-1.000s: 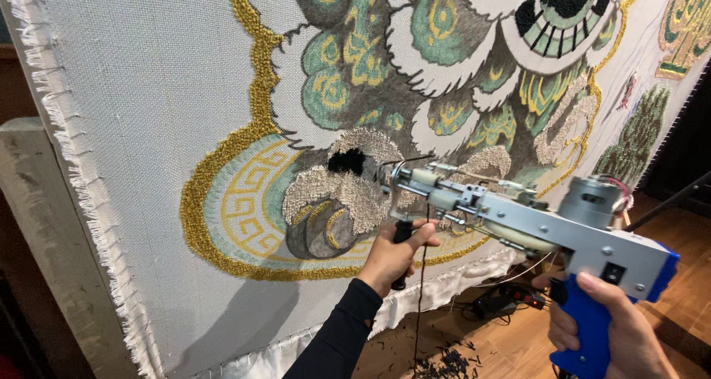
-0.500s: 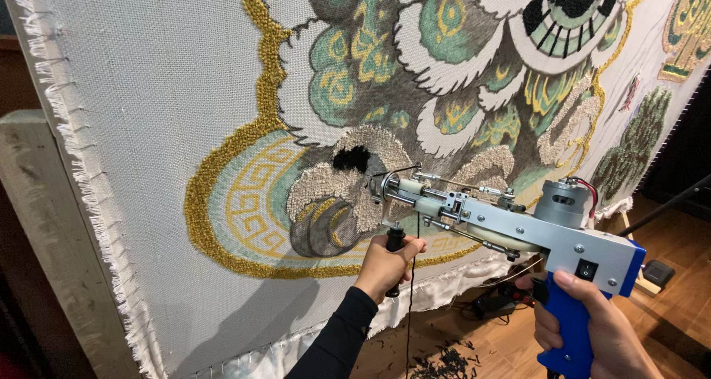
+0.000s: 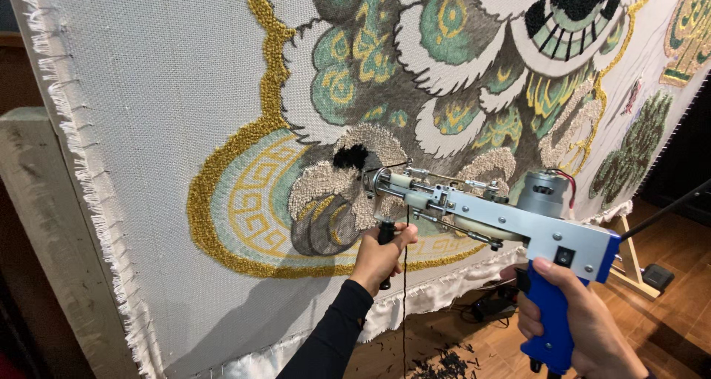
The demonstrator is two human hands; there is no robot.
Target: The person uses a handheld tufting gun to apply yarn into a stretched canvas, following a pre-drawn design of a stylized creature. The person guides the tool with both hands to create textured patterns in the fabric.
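Blue-handled tufting gun (image 3: 503, 220) against cloth (image 3: 148, 127) | left hand (image 3: 379, 257) grips front handle | right hand (image 3: 581, 323) grips rear grip

Blue-handled silver tufting gun (image 3: 511, 220); white cloth (image 3: 148, 127) with gold border, green swirls, black tuft (image 3: 350, 157).

A pale backing cloth (image 3: 148, 127), frayed along its left edge, is stretched upright over a wooden frame (image 3: 44, 223), and it carries tufted yarn in gold, green, white, grey and black. Below lies a wooden floor (image 3: 666, 327). Dark yarn clippings (image 3: 444, 364) are scattered on the floor under the cloth's lower hem. A black pedal-like box (image 3: 657, 277) sits on the floor beside a frame leg (image 3: 633, 257), and what may be a power strip (image 3: 492, 305) lies nearer the cloth.
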